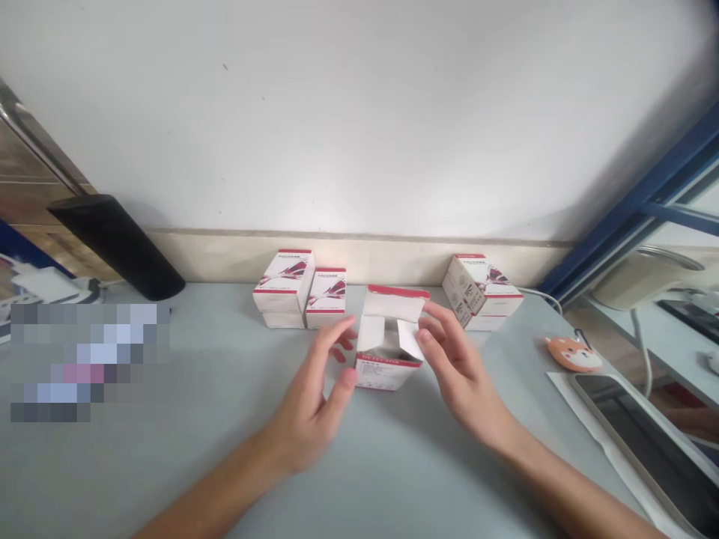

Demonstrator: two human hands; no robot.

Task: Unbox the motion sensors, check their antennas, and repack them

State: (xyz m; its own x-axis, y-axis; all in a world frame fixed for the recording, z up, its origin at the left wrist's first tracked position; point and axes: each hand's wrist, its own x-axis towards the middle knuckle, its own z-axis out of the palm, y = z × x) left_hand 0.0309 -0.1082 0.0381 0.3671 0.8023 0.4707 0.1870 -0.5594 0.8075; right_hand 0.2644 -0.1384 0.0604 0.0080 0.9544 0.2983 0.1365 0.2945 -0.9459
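Note:
A small white and red cardboard box (387, 373) stands on the grey table in front of me. Its top is open, with the lid flap raised at the back and the side flaps sticking up. My left hand (314, 400) is beside the box's left side, thumb and fingers apart, holding nothing. On the other side, my right hand (457, 367) has its fingers spread. Its thumb is at the right side flap and a fingertip is by the lid; whether they press on the card I cannot tell. The inside of the box is mostly shadowed.
Closed boxes of the same kind stand by the wall, one group (284, 281) at left and another (497, 299) at right. A black cylinder (120, 243) leans at far left. An orange animal-faced case (573, 354) and a phone (645, 449) lie at right.

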